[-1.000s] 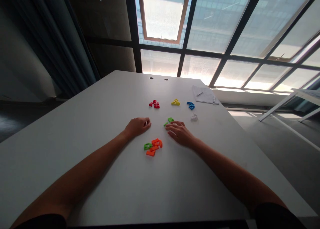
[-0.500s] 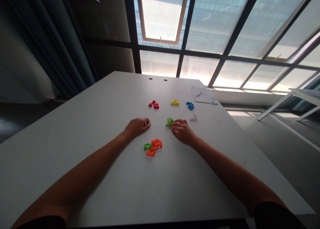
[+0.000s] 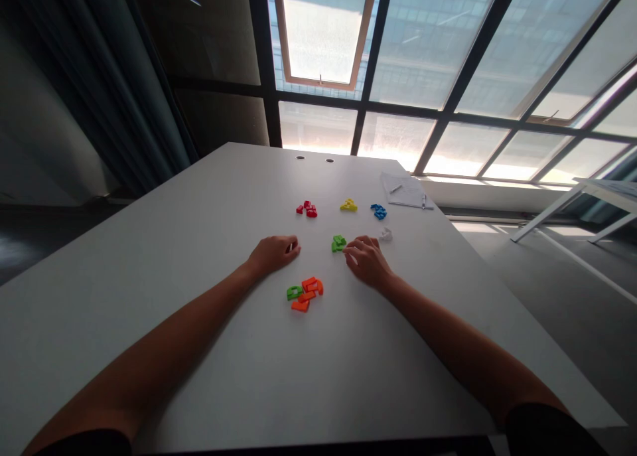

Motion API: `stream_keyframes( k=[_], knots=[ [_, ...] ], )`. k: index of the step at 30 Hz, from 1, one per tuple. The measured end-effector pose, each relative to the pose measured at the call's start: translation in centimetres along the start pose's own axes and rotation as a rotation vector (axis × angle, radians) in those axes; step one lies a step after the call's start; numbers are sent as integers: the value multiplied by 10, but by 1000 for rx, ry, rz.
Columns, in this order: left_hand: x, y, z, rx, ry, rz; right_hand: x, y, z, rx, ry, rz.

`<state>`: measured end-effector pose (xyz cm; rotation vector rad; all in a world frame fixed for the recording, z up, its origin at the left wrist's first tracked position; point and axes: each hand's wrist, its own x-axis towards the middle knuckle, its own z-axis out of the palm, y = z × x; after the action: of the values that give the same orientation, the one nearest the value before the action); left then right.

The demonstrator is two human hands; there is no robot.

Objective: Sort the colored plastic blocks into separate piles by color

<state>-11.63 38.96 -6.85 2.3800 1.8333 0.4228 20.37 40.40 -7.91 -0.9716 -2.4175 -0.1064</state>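
Note:
My right hand lies on the white table just right of a small heap of green plastic pieces. Its fingers are loosely spread, with nothing visible in them. To the left, my left hand rests on its side, fingers curled toward the thumb; bare tabletop shows through the loop. Nearer to me, between the forearms, sit several orange plastic pieces in a cluster, with one green piece touching their left side.
Farther back lie small heaps of red pieces, yellow pieces and blue pieces. Whitish pieces are beyond my right hand. Paper sheets with pens lie at the far right edge.
My right hand has drawn back slightly to the right, off the green heap, which now shows more fully and sits more compactly. My left hand has stayed put.

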Motion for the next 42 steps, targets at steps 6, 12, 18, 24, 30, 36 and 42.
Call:
stream_keyframes(
  k=[6,12,18,24,30,36,42],
  knots=[
    [0,0,-2,-3,3,6,-1,-8,-2,11,-49,-49],
    [0,0,-1,2,-2,1,0,-7,-1,15,-89,-14],
    [1,-1,0,7,0,2,-1,-5,0,-27,-91,39],
    [1,-1,0,2,4,7,-2,-13,-4,14,-50,-5],
    [0,0,0,0,15,10,-5,-67,-19,209,-179,-328],
    [1,0,0,0,22,6,0,-94,-18,205,-338,-438],
    [1,0,1,2,20,9,9,-66,-13,142,-319,-264]
  ],
)
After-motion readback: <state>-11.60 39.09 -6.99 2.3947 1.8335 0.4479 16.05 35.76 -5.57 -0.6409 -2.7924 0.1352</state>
